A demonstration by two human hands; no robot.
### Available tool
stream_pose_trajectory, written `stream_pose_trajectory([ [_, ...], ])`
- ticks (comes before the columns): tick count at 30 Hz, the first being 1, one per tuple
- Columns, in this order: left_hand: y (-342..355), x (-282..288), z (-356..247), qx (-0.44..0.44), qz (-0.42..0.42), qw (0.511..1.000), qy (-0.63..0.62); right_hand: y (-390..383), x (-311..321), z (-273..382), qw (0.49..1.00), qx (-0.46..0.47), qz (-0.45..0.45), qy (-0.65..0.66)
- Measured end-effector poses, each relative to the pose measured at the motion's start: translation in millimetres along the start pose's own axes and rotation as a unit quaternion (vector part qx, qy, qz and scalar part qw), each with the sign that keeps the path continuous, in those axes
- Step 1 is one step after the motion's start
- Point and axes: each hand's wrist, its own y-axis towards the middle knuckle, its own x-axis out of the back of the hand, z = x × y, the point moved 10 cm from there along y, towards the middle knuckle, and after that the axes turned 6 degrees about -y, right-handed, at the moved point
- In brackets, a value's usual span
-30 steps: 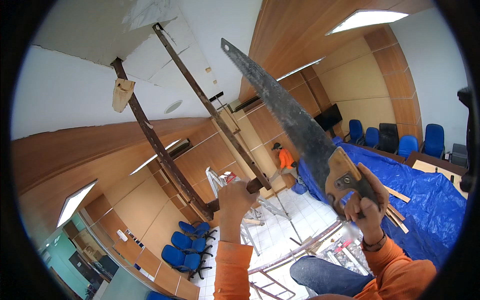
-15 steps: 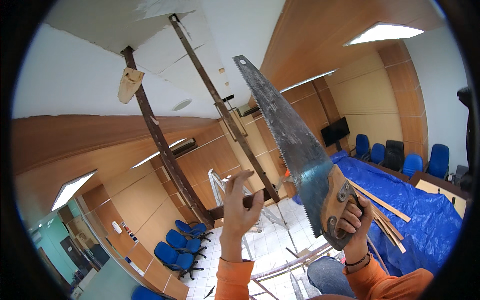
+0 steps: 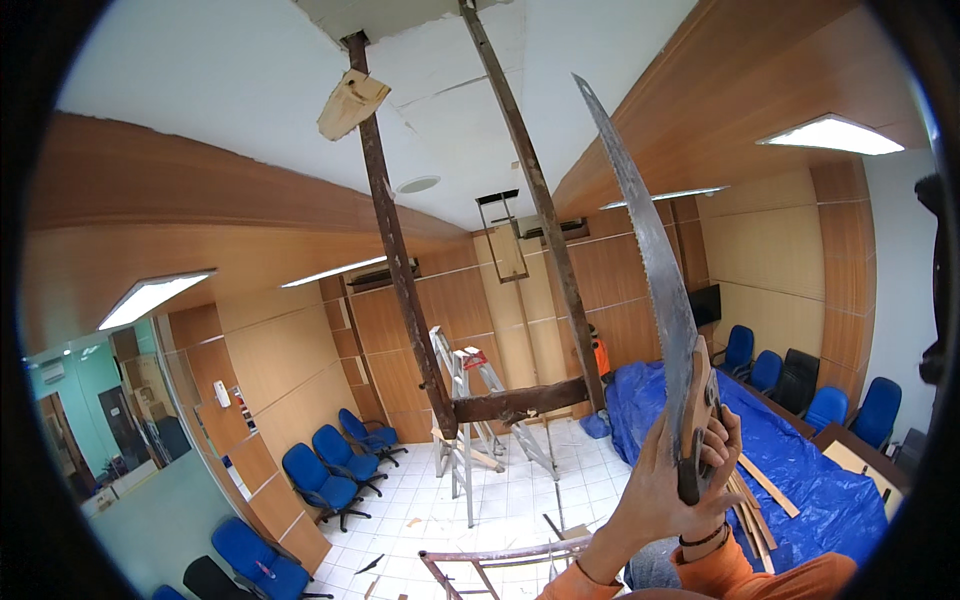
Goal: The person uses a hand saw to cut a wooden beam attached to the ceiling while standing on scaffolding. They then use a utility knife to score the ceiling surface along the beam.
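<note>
Upright in front of me on the right is a hand saw point(image 3: 655, 265), its grey blade pointing up and seen nearly edge-on, teeth to the left. My right hand point(image 3: 716, 452) is wrapped round its wooden handle point(image 3: 699, 405). Against the lower end of the blade and handle, my left hand point(image 3: 645, 490) closes in from the left; its fingertips are partly hidden by the saw. Beyond the saw, two dark brown posts point(image 3: 396, 240) hang from the ceiling, joined low down by a crossbar point(image 3: 520, 402). A pale wood piece point(image 3: 353, 104) is fixed to the left post.
An aluminium stepladder point(image 3: 462, 420) stands behind the crossbar. A rusty metal frame point(image 3: 500, 556) is below me. Blue office chairs point(image 3: 322, 478) line the left wall. At right, a blue tarp point(image 3: 830, 500) carries wood strips point(image 3: 768, 486). A person in orange point(image 3: 600, 355) is at the back.
My left hand, open and apart before, has come right to the saw. The blade has turned from broadside to nearly edge-on. My view has shifted left and lower.
</note>
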Motion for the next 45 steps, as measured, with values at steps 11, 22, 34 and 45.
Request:
stream_pose_trajectory([
  [11, 56.9, 32.6, -26.3, -0.022, -0.197, 0.98, 0.004, 20.7, -121.3, 20.6, 0.529, 0.389, 0.005, -0.754],
  [22, 96.2, 54.1, -54.5, -0.073, -0.142, 0.987, 0.023, 34.7, -186.4, -46.9, 0.262, 0.259, 0.259, -0.893],
  [34, 86.8, 141.6, -90.1, -0.046, 0.024, 0.966, 0.253, 15.5, -198.9, -17.7, 0.415, 0.494, 0.154, -0.749],
  [45, 30.1, 178.8, 24.8, 0.127, 0.133, 0.83, 0.526, 13.1, -242.6, -76.3, 0.354, 0.559, 0.235, -0.712],
])
